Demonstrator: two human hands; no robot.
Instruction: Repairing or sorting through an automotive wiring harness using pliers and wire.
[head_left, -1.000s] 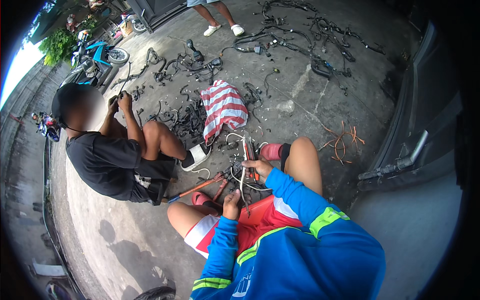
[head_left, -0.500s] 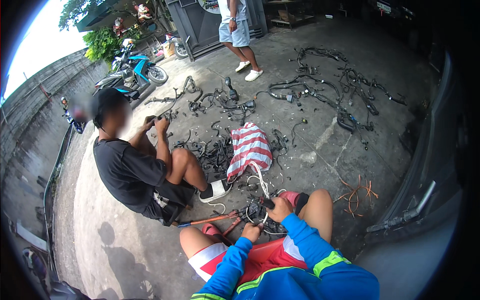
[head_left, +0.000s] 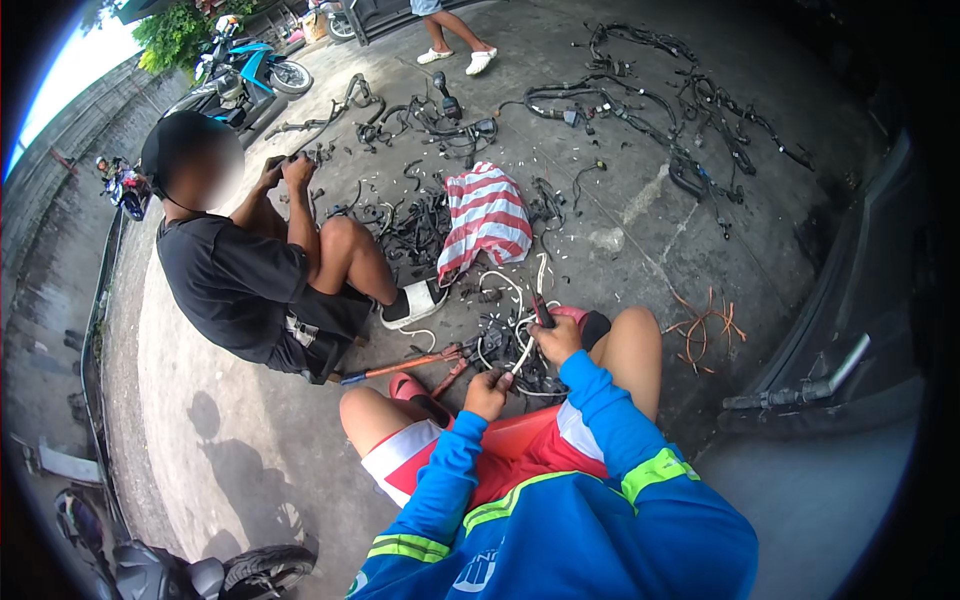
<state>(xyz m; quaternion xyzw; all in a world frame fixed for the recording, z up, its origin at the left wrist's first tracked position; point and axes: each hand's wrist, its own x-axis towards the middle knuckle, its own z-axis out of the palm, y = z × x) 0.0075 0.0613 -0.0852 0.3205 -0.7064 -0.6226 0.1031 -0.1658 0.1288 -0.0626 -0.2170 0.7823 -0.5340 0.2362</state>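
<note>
My left hand point(head_left: 488, 393) is closed on a white cable point(head_left: 521, 360) above my lap. The cable runs up toward my right hand point(head_left: 560, 338), which is closed around a hand tool with a dark, red-edged handle point(head_left: 543, 314); its exact kind is hard to make out. More white cable point(head_left: 508, 277) loops on the ground beyond my hands. Below them, between my feet, lies a tangle of dark wires and connectors point(head_left: 497, 340). A long tool with orange handles point(head_left: 402, 366), resembling a bolt cutter, rests to the left of this tangle.
A red-and-white striped sack point(head_left: 487, 215) lies ahead beside a dark connector pile point(head_left: 410, 232). At left, a co-worker point(head_left: 235, 265) sits holding something dark. Wire harnesses point(head_left: 640, 120) spread farther off. Bare copper-coloured wires point(head_left: 707, 330) lie right; another person's legs point(head_left: 455, 35) stand at the back.
The view has tipped downward, so the scene sits higher. The tool in my right hand now points upward, and the white cable near the sack has shifted into looser loops.
</note>
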